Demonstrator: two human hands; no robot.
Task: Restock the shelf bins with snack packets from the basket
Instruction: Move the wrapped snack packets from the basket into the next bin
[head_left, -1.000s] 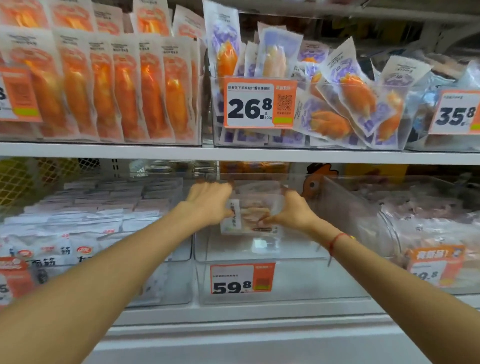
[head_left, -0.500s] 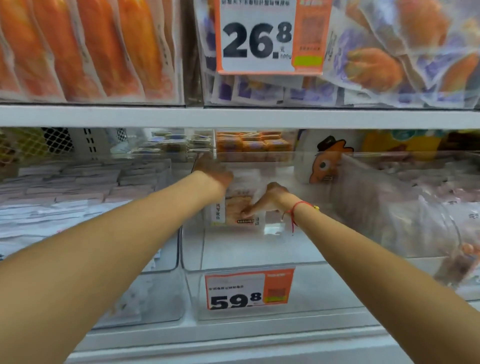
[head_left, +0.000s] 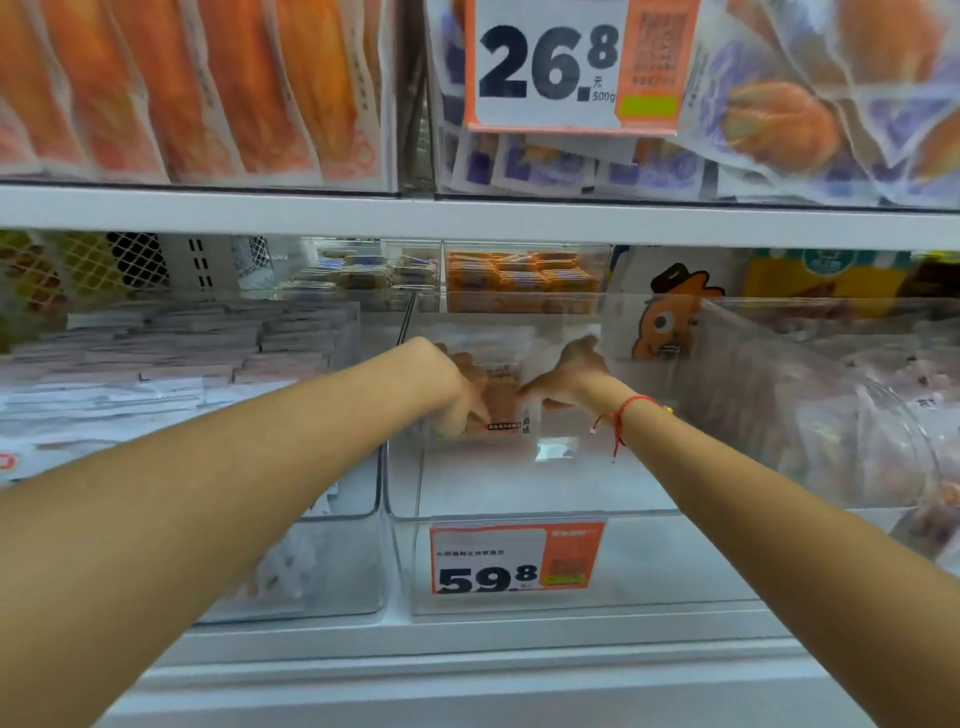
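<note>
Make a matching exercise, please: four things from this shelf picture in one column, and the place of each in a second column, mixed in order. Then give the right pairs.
Things:
1. snack packet
2. 59.8 price tag
3. 26.8 price tag
4. red string bracelet

Places:
A. on the right wrist
B. at the front of the upper shelf
C. between both hands, at the back of the clear middle bin
D. on the front wall of the clear middle bin

Pairs: 1-C, 2-D, 3-B, 4-A
</note>
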